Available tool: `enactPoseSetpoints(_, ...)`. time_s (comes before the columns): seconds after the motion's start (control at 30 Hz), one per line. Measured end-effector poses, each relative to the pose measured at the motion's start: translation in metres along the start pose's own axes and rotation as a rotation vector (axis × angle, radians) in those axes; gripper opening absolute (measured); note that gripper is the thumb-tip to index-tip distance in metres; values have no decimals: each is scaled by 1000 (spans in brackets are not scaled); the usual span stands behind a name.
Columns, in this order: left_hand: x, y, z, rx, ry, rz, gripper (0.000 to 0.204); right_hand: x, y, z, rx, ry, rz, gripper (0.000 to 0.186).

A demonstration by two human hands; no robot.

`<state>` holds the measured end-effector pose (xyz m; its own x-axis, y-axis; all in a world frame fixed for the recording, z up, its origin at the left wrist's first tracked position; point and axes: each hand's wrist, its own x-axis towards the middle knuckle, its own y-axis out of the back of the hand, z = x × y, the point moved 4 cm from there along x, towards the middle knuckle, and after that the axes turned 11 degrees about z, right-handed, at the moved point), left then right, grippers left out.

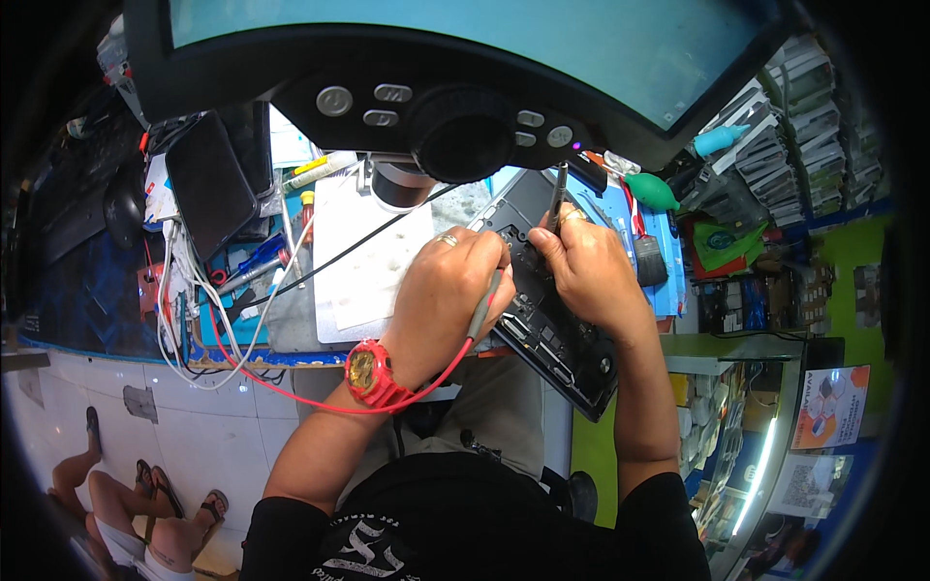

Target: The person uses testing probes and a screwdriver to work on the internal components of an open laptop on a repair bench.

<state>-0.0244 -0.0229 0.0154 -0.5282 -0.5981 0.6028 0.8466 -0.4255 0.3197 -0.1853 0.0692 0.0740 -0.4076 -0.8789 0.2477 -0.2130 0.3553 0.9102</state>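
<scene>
Axis (long) of black laptop base (pixel 554 324): slants upper-left to lower-right. Grips red-leaded probe (pixel 480 314) in left hand (pixel 444 281), slim tool (pixel 559 190) in right hand (pixel 603 273), over opposite sides.

**Print on shirt, poster and sheet**

The black shirt (pixel 484 513) bears a large white emblem, with small lettering curved above it and more below. At the right, a poster (pixel 830 407) with orange hexagons carries lettering running sideways. Just below it in the view, a pale sheet (pixel 810 484) shows a square code. On the screen frame (pixel 262 82), the round button (pixel 334 101) at the left has a symbol. The red watch's (pixel 365 371) dial is too small to read.
</scene>
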Motion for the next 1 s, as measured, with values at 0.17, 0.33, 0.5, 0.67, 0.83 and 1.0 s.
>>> enactPoseSetpoints(0.17,0,-1,1,3,1,1,12,1,0,0,-7,-21,-14,37)
enactPoseSetpoints(0.33,2,-2,0,-12,-8,6,13,3,-1,3,-39,-3,-20,40)
enactPoseSetpoints(0.5,1,-1,-1,-10,-18,26,12,2,0,0,-76,48,30,35)
enactPoseSetpoints(0.67,-4,1,-1,-11,-79,71,19,-2,-5,9,22,-56,-8,27)
enactPoseSetpoints(0.83,-8,1,0,-1,-53,99,21,-1,-5,2,5,-66,-18,24)
enactPoseSetpoints(1.0,-7,1,0,-28,-37,93,22,0,-3,7,4,-84,-14,23)
